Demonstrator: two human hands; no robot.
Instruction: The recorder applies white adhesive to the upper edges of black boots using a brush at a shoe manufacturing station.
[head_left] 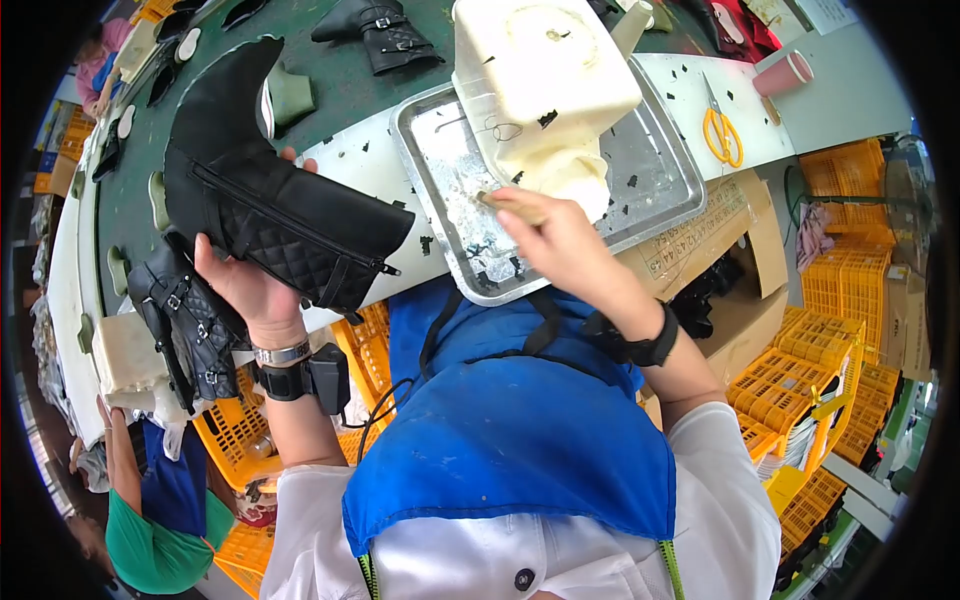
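Note:
My left hand (250,285) is wrapped round a black boot (290,220) lying on its side, its zip, quilted panel and strap facing up. The boot's toe end curves away at the far left, with a pale inner edge showing. In my right hand (560,245), pinched between thumb and fingers, is what looks like a small brush (488,200) with a tan handle. It is over the metal tray (650,205), by a whitish, sticky-looking smear. A large cream plastic container (540,70) rests in the tray, its mouth toward me.
Yellow-handled scissors (722,135) and a pink cup (783,75) sit at the right. Another buckled boot (380,35) lies on the green tabletop, and more boots (195,320) at the left edge. Cardboard box (720,240) and orange crates (800,380) stand right. A person in green (160,540) is lower left.

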